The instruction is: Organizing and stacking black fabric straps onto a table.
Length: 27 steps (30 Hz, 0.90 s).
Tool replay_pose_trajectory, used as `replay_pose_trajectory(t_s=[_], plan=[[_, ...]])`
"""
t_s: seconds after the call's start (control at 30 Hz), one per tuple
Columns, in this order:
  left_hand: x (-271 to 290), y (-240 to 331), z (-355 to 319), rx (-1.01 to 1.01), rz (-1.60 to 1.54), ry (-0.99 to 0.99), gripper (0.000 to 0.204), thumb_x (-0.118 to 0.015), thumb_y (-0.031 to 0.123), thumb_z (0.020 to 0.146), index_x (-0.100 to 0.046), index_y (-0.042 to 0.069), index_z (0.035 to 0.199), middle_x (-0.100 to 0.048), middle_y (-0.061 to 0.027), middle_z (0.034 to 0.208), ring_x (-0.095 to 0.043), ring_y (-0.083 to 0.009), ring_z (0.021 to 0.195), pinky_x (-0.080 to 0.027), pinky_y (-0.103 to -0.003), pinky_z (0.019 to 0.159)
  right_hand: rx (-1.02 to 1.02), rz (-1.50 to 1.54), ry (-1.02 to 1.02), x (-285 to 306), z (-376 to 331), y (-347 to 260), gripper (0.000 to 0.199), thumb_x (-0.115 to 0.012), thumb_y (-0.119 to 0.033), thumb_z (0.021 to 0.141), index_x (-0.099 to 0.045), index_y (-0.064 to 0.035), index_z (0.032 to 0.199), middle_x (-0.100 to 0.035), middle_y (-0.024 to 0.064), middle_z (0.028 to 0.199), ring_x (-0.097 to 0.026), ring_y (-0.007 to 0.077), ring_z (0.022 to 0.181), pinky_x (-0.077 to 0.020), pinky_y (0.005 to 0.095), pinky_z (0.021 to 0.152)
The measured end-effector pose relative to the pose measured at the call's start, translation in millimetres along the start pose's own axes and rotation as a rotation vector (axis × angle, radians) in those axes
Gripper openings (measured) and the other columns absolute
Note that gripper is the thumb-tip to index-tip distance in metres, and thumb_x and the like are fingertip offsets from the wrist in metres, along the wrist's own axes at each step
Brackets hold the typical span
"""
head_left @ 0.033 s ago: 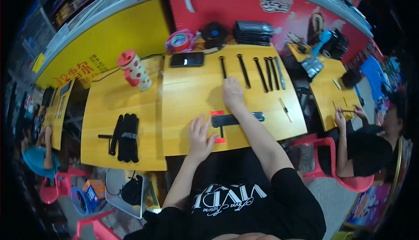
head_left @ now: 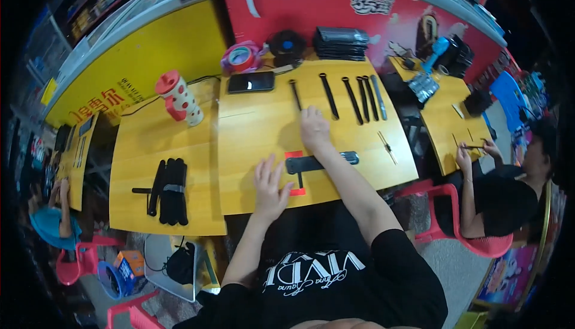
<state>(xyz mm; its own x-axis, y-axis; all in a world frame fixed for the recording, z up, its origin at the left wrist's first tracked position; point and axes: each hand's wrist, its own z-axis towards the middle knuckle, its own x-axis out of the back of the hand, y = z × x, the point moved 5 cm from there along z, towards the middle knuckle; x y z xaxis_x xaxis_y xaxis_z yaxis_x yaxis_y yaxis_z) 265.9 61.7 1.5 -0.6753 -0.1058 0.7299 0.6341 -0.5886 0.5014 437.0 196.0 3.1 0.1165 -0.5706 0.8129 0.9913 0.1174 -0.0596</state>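
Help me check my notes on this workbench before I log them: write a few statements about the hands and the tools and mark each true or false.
1. The right hand reaches toward the row of black tools lying at the far side of the yellow table. True.
2. The left hand grips a black tool. False: it lies open on the table, holding nothing.
3. A black phone lies near the far edge. True.
4. The red and white cup stands between the hands. False: it stands far to the left.

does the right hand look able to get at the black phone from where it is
Probably yes: the right hand rests on bare table just short of the black phone, with nothing between them.
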Motion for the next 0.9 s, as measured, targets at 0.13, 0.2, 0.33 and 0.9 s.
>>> replay_pose_trajectory(t_s=[0.13, 0.2, 0.33, 0.9], plan=[[52, 45, 30, -0.036, 0.226, 0.137, 0.063, -0.071, 0.015, 0.078, -0.048, 0.004, 0.135, -0.044, -0.0175, 0.141, -0.032, -0.0416, 0.135, -0.03, -0.052, 0.104, 0.456, 0.147, 0.001, 90, -43, -34, 0.013, -0.059, -0.012, 0.077, -0.057, -0.0049, 0.088, -0.054, 0.009, 0.077, -0.059, 0.0225, 0.064, -0.0481, 0.0325, 0.054], [69, 62, 38, -0.12, 0.287, -0.014, 0.051, -0.069, 0.012, 0.079, -0.054, 0.005, 0.128, -0.052, -0.0175, 0.13, -0.041, -0.0388, 0.127, -0.034, -0.049, 0.101, 0.619, 0.326, 0.09, 150, -76, -43, 0.018, -0.059, -0.014, 0.076, -0.058, -0.004, 0.09, -0.051, 0.007, 0.073, -0.055, 0.0214, 0.06, -0.046, 0.0321, 0.052], [42, 40, 15, -0.056, -0.194, -0.598, 0.022, -0.063, 0.004, 0.08, -0.067, 0.001, 0.102, -0.065, -0.016, 0.097, -0.063, -0.0307, 0.092, -0.048, -0.039, 0.082, 0.416, 0.537, 0.017, 182, -138, 3, 0.014, -0.06, -0.004, 0.073, -0.06, -0.0014, 0.087, -0.052, 0.0085, 0.067, -0.057, 0.0248, 0.059, -0.0465, 0.0351, 0.051], [-21, -3, -3, 0.758, -1.05, -0.041, 0.01, -0.063, 0.0, 0.089, -0.068, -0.002, 0.097, -0.068, -0.0067, 0.08, -0.062, -0.0085, 0.06, -0.046, -0.018, 0.048, -0.507, 1.025, -0.184, 138, -157, 100, 0.008, -0.057, 0.006, 0.089, -0.061, 0.0012, 0.093, -0.056, 0.0061, 0.082, -0.055, 0.0118, 0.066, -0.0444, 0.0235, 0.059]])
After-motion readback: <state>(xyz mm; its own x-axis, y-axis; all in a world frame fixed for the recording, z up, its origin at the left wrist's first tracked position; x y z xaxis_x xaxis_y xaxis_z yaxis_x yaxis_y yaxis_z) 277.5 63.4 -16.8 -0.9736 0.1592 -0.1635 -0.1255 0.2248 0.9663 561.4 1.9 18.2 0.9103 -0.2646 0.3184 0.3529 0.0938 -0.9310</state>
